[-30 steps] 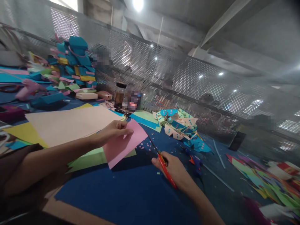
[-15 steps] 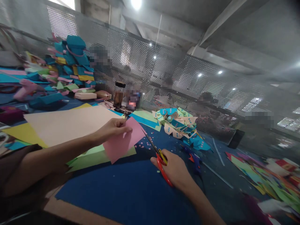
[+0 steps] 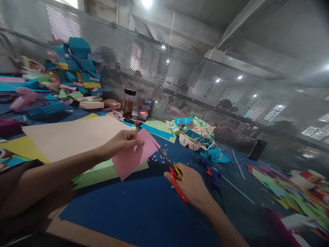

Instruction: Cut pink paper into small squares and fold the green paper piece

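My left hand (image 3: 125, 140) pinches the upper edge of a pink sheet of paper (image 3: 128, 162), holding it tilted over the table. A pair of scissors (image 3: 171, 168) with red and yellow handles is in my right hand (image 3: 191, 180), fingers wrapped round the grips. Their blades point up and left, the tips at the right corner of the pink sheet. Whether the blades touch the paper I cannot tell. Below the pink sheet lie pale green sheets (image 3: 89, 176). Tiny pink paper bits (image 3: 154, 157) are scattered on the blue table (image 3: 123, 212) just behind the scissors.
A large cream sheet (image 3: 69, 133) lies at left. Behind stand a lidded jar (image 3: 129, 103) and a heap of blue folded paper pieces (image 3: 81, 58). Dotted paper cutouts (image 3: 195, 133), a blue glue gun (image 3: 212, 172), a phone (image 3: 257, 150) and coloured paper strips (image 3: 290, 195) are at right.
The whole view has shifted slightly. Both hands keep their holds on the pink sheet and the scissors, and the scissor tips have moved a little left, closer over the sheet's corner.
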The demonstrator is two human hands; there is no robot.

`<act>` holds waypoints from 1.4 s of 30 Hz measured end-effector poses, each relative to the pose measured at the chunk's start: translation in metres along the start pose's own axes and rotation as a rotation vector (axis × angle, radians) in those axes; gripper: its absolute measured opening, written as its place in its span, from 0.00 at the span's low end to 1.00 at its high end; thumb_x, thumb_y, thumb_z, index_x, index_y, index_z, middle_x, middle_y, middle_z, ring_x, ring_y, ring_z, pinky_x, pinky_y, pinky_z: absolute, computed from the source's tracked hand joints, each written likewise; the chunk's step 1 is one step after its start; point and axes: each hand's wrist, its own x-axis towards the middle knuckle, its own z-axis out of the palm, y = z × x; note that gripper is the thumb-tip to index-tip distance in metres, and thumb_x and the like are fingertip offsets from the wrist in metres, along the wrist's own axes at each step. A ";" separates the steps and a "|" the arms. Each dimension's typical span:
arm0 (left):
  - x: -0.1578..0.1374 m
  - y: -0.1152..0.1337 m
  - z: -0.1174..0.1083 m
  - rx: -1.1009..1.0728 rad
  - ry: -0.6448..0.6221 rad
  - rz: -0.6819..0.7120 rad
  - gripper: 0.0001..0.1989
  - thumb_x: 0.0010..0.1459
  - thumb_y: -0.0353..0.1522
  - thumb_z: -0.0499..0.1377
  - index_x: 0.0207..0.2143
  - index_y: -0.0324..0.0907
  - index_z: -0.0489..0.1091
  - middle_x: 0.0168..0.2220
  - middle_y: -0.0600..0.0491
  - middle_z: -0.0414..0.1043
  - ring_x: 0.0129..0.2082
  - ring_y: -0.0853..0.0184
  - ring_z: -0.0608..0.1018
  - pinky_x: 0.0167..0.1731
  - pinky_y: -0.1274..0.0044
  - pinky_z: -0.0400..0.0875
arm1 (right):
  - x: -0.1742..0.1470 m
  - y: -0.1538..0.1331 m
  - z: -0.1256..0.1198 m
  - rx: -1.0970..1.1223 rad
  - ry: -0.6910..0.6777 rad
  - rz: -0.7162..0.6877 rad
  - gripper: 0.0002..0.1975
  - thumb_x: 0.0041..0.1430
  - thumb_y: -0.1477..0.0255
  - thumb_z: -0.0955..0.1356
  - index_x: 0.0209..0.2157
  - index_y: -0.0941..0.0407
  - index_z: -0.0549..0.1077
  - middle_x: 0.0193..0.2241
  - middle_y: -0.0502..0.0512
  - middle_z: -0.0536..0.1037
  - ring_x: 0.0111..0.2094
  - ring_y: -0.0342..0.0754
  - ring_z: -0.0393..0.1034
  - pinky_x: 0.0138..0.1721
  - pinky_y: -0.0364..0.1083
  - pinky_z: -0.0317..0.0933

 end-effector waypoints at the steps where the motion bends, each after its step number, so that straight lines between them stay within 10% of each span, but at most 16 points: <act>1: 0.000 0.000 0.000 -0.002 -0.004 0.002 0.14 0.51 0.37 0.64 0.20 0.40 0.66 0.18 0.58 0.64 0.16 0.74 0.65 0.15 0.82 0.52 | 0.000 0.000 0.000 0.001 -0.002 0.002 0.19 0.59 0.53 0.66 0.26 0.53 0.63 0.24 0.49 0.73 0.24 0.45 0.61 0.25 0.44 0.45; 42: 0.002 -0.005 0.000 0.046 -0.019 0.055 0.19 0.53 0.40 0.64 0.19 0.41 0.60 0.16 0.60 0.57 0.16 0.75 0.60 0.16 0.81 0.47 | -0.001 0.001 -0.001 0.003 -0.026 0.005 0.20 0.59 0.53 0.66 0.24 0.53 0.63 0.24 0.49 0.74 0.23 0.45 0.62 0.25 0.44 0.43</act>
